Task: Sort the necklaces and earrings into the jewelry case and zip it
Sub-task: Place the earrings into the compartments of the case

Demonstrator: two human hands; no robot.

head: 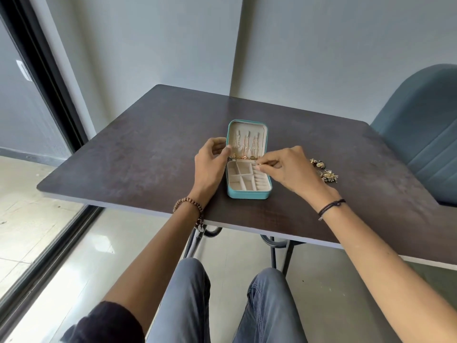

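**Too small, too covered**

The small piece (258, 164) pinched in the right fingers (268, 165) is too small to identify. The left fingers (220, 147) cover the case's (247, 194) left hinge edge. Beyond the right knuckles, the earrings (327, 175) blur into clusters.

A single wide-angle view from the person's head faces forward and steeply down, at arm's reach from the work. The left hand (210, 164) and right hand (294, 167) sit just above the middle of the frame, with the jewelry case (248, 191) between them. The bench (148, 149) spreads out around both hands. Beyond the hands rises the wall (321, 45). Nearer than the hands, the forearms run to the lower corners and the knees (193, 280) fill the bottom edge. Out past the right hand stands a chair (425, 134), and past the left hand a dark door frame (42, 70) leans with the lens.
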